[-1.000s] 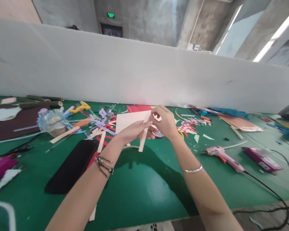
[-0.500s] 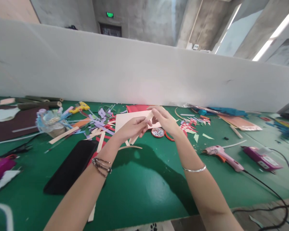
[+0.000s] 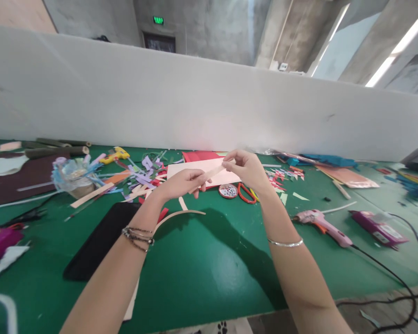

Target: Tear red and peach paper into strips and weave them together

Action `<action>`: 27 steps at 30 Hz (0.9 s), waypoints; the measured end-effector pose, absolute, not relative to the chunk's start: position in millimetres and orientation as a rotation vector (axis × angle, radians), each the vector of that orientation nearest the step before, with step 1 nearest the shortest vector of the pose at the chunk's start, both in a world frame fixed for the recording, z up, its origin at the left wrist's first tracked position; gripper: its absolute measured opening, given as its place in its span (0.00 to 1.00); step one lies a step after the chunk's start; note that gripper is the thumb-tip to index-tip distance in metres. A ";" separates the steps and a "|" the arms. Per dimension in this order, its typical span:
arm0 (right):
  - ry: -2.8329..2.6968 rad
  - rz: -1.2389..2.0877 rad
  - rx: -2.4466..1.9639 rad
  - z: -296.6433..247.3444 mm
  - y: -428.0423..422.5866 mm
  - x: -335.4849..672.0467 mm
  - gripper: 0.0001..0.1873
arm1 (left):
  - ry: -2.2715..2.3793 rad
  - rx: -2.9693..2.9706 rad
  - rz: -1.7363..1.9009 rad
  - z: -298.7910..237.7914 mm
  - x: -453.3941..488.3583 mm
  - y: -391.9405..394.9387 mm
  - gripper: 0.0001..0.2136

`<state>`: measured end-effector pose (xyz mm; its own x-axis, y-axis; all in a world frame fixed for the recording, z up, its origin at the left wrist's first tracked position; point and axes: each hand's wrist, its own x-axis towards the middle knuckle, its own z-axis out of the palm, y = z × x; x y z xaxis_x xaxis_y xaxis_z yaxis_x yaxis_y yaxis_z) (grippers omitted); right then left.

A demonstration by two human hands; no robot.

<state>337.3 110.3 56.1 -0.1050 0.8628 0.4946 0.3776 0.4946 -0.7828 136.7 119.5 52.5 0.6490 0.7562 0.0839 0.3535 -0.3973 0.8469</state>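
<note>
A pale paper strip (image 3: 215, 171) is stretched between my two hands above the table. My left hand (image 3: 181, 183) pinches its near left end between thumb and fingers. At the far right end, the thumb and fingertips of my right hand (image 3: 244, 168) are closed on it. Behind the strip lies a pale pink sheet (image 3: 181, 169) over red paper (image 3: 197, 157). A round tin of small beads or googly eyes (image 3: 227, 191) and orange-handled scissors (image 3: 246, 194) lie just below my right hand. A curved pale strip (image 3: 176, 214) rests on the table under my left wrist.
A black tablet-like slab (image 3: 101, 243) lies left of my forearm. A pink glue gun (image 3: 323, 226) and a purple box (image 3: 378, 228) with cables are at the right. Purple paper scraps (image 3: 148, 174), a yellow glue gun (image 3: 116, 155) and a wrapped bundle (image 3: 78, 176) sit at the left. A white partition (image 3: 209, 102) stands behind.
My hands have drawn apart, the right one moving slightly right and the left one left. The strip now shows at length between them, and the scissors' handles have come into view.
</note>
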 end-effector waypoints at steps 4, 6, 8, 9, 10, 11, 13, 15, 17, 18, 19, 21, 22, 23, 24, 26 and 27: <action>-1.734 0.609 -1.085 59.4 107.4 341.0 0.07 | 0.879 2.040 0.542 55.4 132.5 119.9 0.10; -1.756 0.639 -1.096 61.0 106.2 342.8 0.07 | 0.916 2.054 0.531 54.4 132.1 120.1 0.10; -1.779 0.663 -1.101 62.0 105.2 344.0 0.06 | 0.932 2.073 0.516 52.6 132.3 120.6 0.11; -1.789 0.671 -1.101 62.2 104.9 344.3 0.06 | 0.931 2.080 0.509 51.6 132.6 120.9 0.11; -1.797 0.679 -1.098 62.2 104.7 344.4 0.06 | 0.930 2.080 0.507 51.0 133.0 121.0 0.11; -1.805 0.687 -1.094 62.1 104.5 344.3 0.06 | 0.928 2.073 0.506 50.7 133.6 121.0 0.10; -1.821 0.695 -1.092 61.8 104.1 343.8 0.06 | 0.921 2.016 0.509 51.3 134.9 120.2 0.10; -1.838 0.695 -1.100 61.7 103.5 343.1 0.05 | 0.911 1.926 0.532 52.9 136.3 118.6 0.13; -1.853 0.694 -1.113 62.1 102.9 342.5 0.06 | 0.902 1.867 0.570 54.1 137.2 117.0 0.17; -1.858 0.694 -1.117 62.3 102.6 342.4 0.06 | 0.899 1.868 0.587 54.3 137.4 116.5 0.18; -1.861 0.695 -1.117 62.5 102.3 342.3 0.06 | 0.898 1.888 0.590 54.1 137.4 116.3 0.17; -1.866 0.690 -1.100 62.6 102.4 342.5 0.06 | 0.908 1.954 0.573 52.7 137.2 117.2 0.15; -1.873 0.682 -1.088 62.5 102.7 342.8 0.06 | 0.918 1.988 0.561 51.8 136.9 118.0 0.13; -1.879 0.669 -1.078 62.3 103.1 343.1 0.06 | 0.928 2.016 0.552 50.8 136.6 119.0 0.12; -1.888 0.653 -1.074 62.1 103.6 343.6 0.06 | 0.933 2.036 0.545 50.0 136.3 120.0 0.10; -1.903 0.616 -1.082 61.9 104.5 344.5 0.06 | 0.928 2.063 0.537 49.4 135.6 121.3 0.08; -1.908 0.599 -1.092 62.0 104.7 345.0 0.06 | 0.926 2.072 0.529 49.8 135.3 121.4 0.08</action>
<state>345.0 104.7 62.0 -0.2708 0.8619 0.4287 0.4623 0.5071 -0.7274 135.3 121.4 49.8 0.6467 0.7609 0.0528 0.4319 -0.4223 0.7969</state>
